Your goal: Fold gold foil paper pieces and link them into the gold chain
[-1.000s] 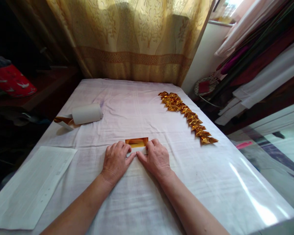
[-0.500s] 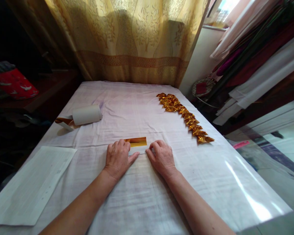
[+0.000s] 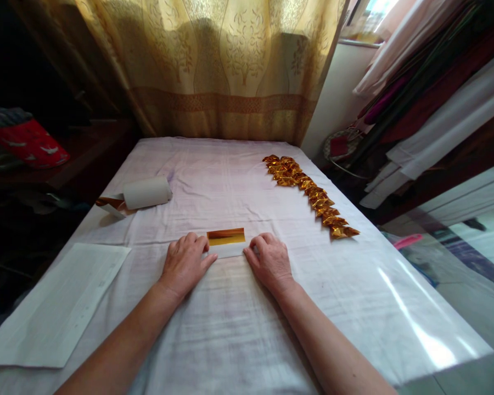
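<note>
A small sheet of gold foil paper point(image 3: 226, 242), its near edge folded up to show a white strip, lies flat on the white cloth of the table point(image 3: 239, 329). My left hand point(image 3: 185, 262) rests palm down at its left end, fingers curled, thumb touching the white strip. My right hand point(image 3: 269, 260) rests at its right end in the same way, fingertips pressing the sheet's edge. Neither hand lifts the paper.
A row of several folded gold paper pieces point(image 3: 308, 193) runs along the table's right side. A roll of paper with a gold tail point(image 3: 142, 193) lies at the left. A white sheet point(image 3: 61, 307) lies at the near left. A curtain point(image 3: 230, 66) hangs behind; stacked fabric point(image 3: 436, 104) on the right.
My hands have slid apart along the folded edge, from meeting at its middle to resting at its two ends. The white folded strip now shows between them.
</note>
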Demonstrator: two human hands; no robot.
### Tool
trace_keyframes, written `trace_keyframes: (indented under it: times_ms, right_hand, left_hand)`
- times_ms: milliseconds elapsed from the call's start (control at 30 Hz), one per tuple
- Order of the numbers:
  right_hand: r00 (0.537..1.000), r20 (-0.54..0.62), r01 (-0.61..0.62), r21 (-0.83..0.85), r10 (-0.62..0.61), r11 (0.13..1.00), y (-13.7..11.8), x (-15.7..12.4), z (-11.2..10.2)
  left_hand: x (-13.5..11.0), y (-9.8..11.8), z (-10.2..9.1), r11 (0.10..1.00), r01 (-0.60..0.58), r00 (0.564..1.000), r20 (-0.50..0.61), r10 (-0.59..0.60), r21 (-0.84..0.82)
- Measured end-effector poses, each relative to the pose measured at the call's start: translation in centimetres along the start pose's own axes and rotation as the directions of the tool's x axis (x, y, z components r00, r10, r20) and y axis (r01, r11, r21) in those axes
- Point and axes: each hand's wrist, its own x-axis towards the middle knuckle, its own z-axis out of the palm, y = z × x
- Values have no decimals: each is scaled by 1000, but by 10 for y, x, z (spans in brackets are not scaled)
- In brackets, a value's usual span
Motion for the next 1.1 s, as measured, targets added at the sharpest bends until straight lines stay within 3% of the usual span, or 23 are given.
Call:
trace_keyframes:
  times_ms: [200,333,467,533,633,900,1100]
  right_hand:
    - [995,-75,60,34,-57,998,6,-3,4]
    - [959,-157,247,67,-235,967,-2,-9,4]
    - [871,111,467,112,-478,877,-22,-15,6]
    - [833,235,481,137,-501,866,-26,-17,5]
    - [813,315,470,139,-489,871,-18,-20,1]
    - [878,312,375,24,-363,927,30,-27,-13]
    - [940,56,324,156,-336,933,28,-11,2]
  left_hand:
    - [-2,-4,-1,1000,4,1000,9,-4,-2]
    - [-2,-4,2,1000,-2,1000,-11,2,0]
    - [-3,-5,3,1000,-9,1000,-16,9,-3]
    - [-2,-5,2,1000,-5,1000,-13,5,2]
    - [-2,-4,1,1000,2,1000,2,-2,12]
    - [-2,-6,4,1000,3,1000,-15,-3,2]
    - [0,-14,11,994,-70,996,-56,65,-85]
